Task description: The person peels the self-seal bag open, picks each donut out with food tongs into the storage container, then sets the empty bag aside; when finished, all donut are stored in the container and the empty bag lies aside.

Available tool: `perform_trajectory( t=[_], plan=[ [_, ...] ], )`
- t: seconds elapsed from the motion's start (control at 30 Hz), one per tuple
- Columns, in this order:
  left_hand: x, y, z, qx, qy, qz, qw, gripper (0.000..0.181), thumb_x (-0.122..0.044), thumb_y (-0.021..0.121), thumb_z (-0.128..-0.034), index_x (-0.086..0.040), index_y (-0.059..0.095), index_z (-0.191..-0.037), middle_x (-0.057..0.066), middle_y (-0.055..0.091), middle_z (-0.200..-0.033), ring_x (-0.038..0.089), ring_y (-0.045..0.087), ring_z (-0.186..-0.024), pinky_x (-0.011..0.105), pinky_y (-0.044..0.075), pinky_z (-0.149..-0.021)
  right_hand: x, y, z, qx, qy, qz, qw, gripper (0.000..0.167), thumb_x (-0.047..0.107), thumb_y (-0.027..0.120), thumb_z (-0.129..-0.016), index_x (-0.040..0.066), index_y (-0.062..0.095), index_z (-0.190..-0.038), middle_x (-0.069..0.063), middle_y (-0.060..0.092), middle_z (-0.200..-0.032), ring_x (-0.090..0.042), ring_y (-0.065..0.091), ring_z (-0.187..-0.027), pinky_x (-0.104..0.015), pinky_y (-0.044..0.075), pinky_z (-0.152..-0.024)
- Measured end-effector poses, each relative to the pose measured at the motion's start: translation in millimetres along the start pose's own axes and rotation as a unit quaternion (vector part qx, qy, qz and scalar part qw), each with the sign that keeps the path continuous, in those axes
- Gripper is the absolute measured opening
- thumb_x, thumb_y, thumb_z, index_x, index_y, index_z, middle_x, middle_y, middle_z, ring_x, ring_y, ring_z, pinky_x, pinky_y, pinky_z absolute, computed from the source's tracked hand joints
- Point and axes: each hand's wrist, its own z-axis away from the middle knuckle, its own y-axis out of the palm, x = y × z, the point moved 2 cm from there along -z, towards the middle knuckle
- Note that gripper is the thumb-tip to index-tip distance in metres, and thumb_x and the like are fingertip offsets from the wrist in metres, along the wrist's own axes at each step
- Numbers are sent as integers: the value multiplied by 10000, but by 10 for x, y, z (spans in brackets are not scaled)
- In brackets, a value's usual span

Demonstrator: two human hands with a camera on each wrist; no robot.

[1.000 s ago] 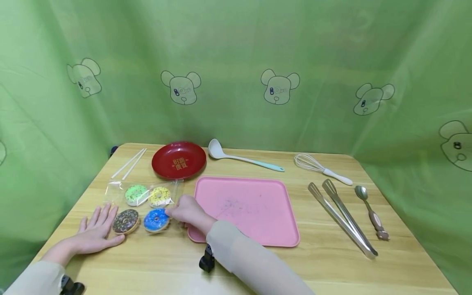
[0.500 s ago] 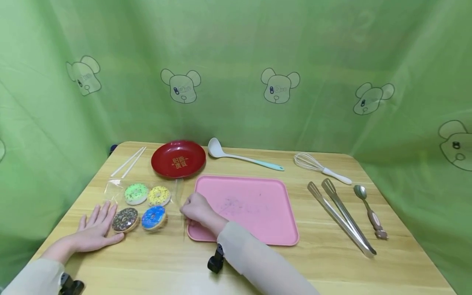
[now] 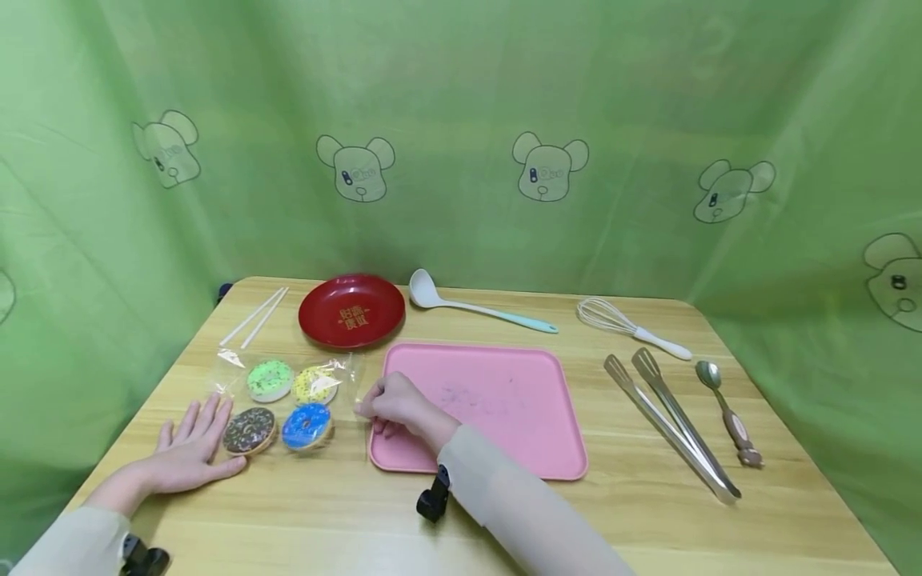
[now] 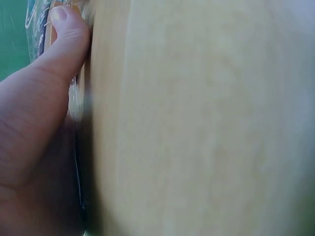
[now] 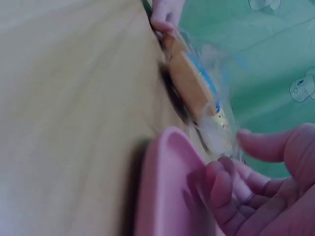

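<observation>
Spread flat, my left hand (image 3: 183,456) rests palm down at the left edge of a clear bag (image 3: 347,372), grasping nothing; its weight there probably stops the film sliding. My right hand (image 3: 396,400) is curled with thumb and forefinger at the opposite edge, where it seems to pinch the film, though the close view is blurred. Holding both sides, I judge, pulls the bag taut.

Behind everything hangs a green curtain (image 3: 461,80). Below it lies the wooden worktop (image 3: 324,520), then the pink tray (image 3: 504,440), its left rim just beneath my right hand. The bag lies left of the tray, within easy reach. Behind it is the red plate (image 3: 324,316), likely put back to leave me room. Tongs (image 3: 673,438), ladle (image 3: 490,313), whisk (image 3: 659,342), spoon (image 3: 736,428) and white chopsticks (image 3: 265,318) lie around the edges, seemingly out of the way.

Smallest are four doughnuts under the film: green (image 3: 270,380) and yellow (image 3: 314,386) behind, chocolate (image 3: 249,430) and blue (image 3: 307,424) nearer me.
</observation>
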Motion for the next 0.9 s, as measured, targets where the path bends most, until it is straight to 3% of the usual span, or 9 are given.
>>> perform_trajectory(
  t=[0.3,0.47,0.67,0.8,0.9],
  plan=[
    [-66,-31,-3,-121,98,104,9998,1022,-601,529,-845,-34,-51,-1467,257,-148,-1488,488,-185,-1307,707,-190,-899,141,-16,-154,228,12,-15,9997,191,103,734,-792,55,585,-903,-158,607,-720,-193,539,-519,-293,481,-466],
    [-48,-7,0,-35,-10,73,10000,1041,-625,519,-838,-36,-68,-1464,260,-147,-1488,482,-188,-1310,683,-211,-911,162,-6,-194,404,-34,-66,9992,245,174,745,-793,70,574,-934,-134,587,-704,-185,510,-519,-271,443,-459],
    [-14,1,27,8,-35,80,10000,1053,-620,523,-839,-34,-96,-1457,263,-165,-1481,487,-199,-1303,680,-223,-902,231,136,-259,-203,-183,598,9978,311,296,742,-796,106,523,-682,-19,455,-524,-151,407,-445,-250,321,-394],
    [3,1,32,-27,-14,49,10000,1042,-617,516,-846,-35,-93,-1458,251,-171,-1485,477,-204,-1305,684,-217,-903,267,220,-316,-705,-177,1126,9910,347,148,653,-827,137,455,-542,11,420,-477,-124,382,-402,-235,304,-356],
    [-5,8,14,-22,33,55,10000,1037,-614,516,-848,-42,-96,-1459,249,-172,-1485,475,-207,-1306,684,-216,-904,253,206,-328,-978,-40,1115,9889,305,23,562,-782,140,437,-529,6,435,-470,-126,390,-383,-230,307,-338]
  ],
)
